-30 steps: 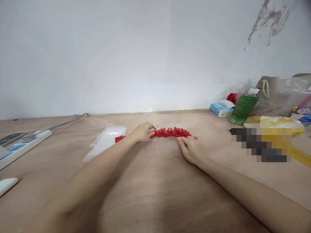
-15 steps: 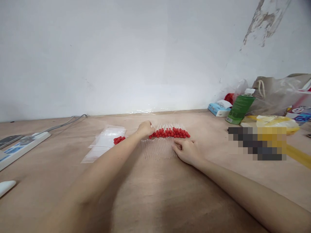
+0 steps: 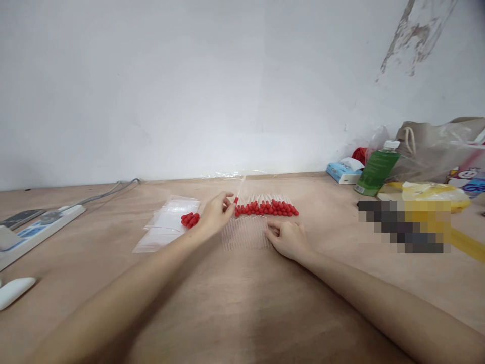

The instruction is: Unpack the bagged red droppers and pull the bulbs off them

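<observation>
Left grip (image 3: 216,212) pinches one red-capped tube (image 3: 236,199); right grip (image 3: 291,237) is at the clear tubes (image 3: 244,235)

Far left of the left grip, on a wooden desk (image 3: 235,313), are a rounded white object (image 3: 15,292), cut off by the edge of view, and a white power strip (image 3: 71,215). Just left of that grip, clear plastic bags (image 3: 170,212) overlap, with a small heap of red caps (image 3: 190,219) at their right side. The left grip's thumb and fingers press on the tube's red end; its pale shaft points up and away. Right of that grip lies a row of red-capped tubes (image 3: 269,207), red ends facing the person. Between the two grips, nearer the person than that row, the thin clear tubes lie side by side. The right grip curls at their right end, thumb and forefinger close together; I cannot tell whether they pinch one. Beyond and well right of the right grip are a blue tissue pack (image 3: 341,173), a green bottle (image 3: 377,172) and a yellow bag (image 3: 435,194).
</observation>
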`<state>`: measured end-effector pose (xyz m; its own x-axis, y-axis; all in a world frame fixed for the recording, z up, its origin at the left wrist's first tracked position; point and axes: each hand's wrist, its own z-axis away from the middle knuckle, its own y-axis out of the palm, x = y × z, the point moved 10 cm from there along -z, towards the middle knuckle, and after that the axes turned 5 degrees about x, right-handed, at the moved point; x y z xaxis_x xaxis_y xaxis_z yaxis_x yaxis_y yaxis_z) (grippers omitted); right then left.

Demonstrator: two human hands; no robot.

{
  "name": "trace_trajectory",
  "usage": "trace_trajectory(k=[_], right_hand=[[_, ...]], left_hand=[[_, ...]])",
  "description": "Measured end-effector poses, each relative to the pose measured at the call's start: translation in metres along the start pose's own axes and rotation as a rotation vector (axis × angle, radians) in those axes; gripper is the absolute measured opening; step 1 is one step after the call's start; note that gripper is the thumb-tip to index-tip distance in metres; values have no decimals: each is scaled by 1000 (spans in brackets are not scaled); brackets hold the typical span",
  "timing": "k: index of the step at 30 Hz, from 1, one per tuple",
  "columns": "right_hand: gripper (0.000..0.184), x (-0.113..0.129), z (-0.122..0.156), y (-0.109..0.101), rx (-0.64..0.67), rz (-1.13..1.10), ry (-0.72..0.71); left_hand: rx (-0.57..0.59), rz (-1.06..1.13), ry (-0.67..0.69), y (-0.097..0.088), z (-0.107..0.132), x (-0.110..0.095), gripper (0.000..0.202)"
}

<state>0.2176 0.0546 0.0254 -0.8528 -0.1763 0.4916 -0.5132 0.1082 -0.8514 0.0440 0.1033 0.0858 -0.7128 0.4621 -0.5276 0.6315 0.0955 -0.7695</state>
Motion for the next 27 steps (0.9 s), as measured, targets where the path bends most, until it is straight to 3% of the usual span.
trace_trajectory(k=[3, 7, 10, 18, 27], right_hand=[[28, -7, -3, 3, -26, -130, -4], [35, -13, -1, -20, -278, -402, -141], [36, -1, 10, -35, -393, -355, -298], [24, 56, 36, -17, -311, 110, -653], [21, 72, 58, -16, -289, 231, -822]], left_hand=[[-14, -94, 173, -1, 35, -9, 23], [-39, -198, 225, 2, 67, -8, 19], [-98, -209, 297, 1, 77, -17, 13], [-79, -160, 491, 13, 86, -41, 10], [-53, -392, 685, 23, 100, -58, 10]])
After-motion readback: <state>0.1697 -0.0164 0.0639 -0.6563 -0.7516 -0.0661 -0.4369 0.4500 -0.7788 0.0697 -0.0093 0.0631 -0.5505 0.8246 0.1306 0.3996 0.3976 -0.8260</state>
